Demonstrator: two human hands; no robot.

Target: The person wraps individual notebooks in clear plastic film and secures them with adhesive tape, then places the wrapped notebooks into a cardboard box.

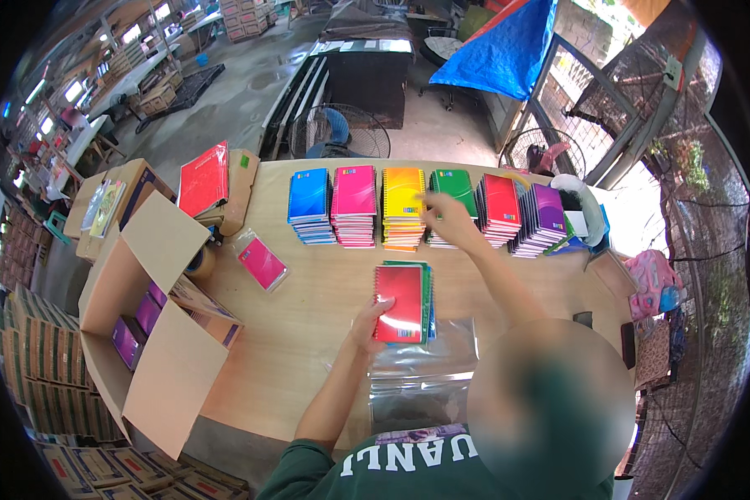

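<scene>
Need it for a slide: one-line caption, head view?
Left hand holds notebooks, red on top; right hand at the yellow stack, one of six coloured stacks.

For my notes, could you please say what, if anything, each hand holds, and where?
The left hand holds a red-topped notebook pile by its left side, thumb on top. For the right hand, at the yellow stack, I cannot tell.

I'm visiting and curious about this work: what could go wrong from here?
The right hand, at the yellow stack, might knock the neighbouring green stack. The notebooks in the left hand are unevenly layered, so one could perhaps slip out.
</scene>
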